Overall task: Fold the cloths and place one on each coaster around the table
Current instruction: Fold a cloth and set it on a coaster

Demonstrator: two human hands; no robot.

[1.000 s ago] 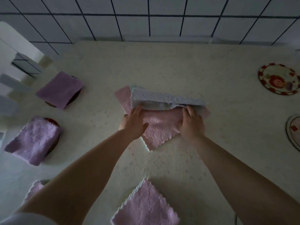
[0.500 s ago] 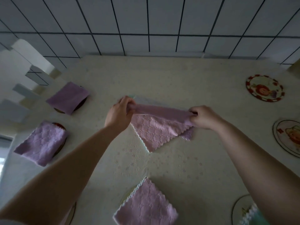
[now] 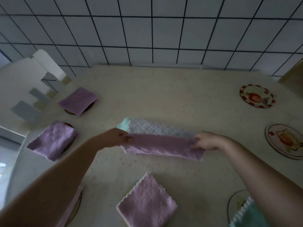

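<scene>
Over the middle of the table (image 3: 164,89), the left hand (image 3: 113,137) and right hand (image 3: 207,140) each pinch one end of a pink cloth (image 3: 161,145), pulled flat for folding. Bare coasters (image 3: 256,96) wait at the right.

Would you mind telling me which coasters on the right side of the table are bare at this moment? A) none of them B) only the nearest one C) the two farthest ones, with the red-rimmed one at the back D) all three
C: the red-rimmed coaster and the coaster nearer than it show their full pictures, while the nearest coaster carries a teal cloth.
</scene>
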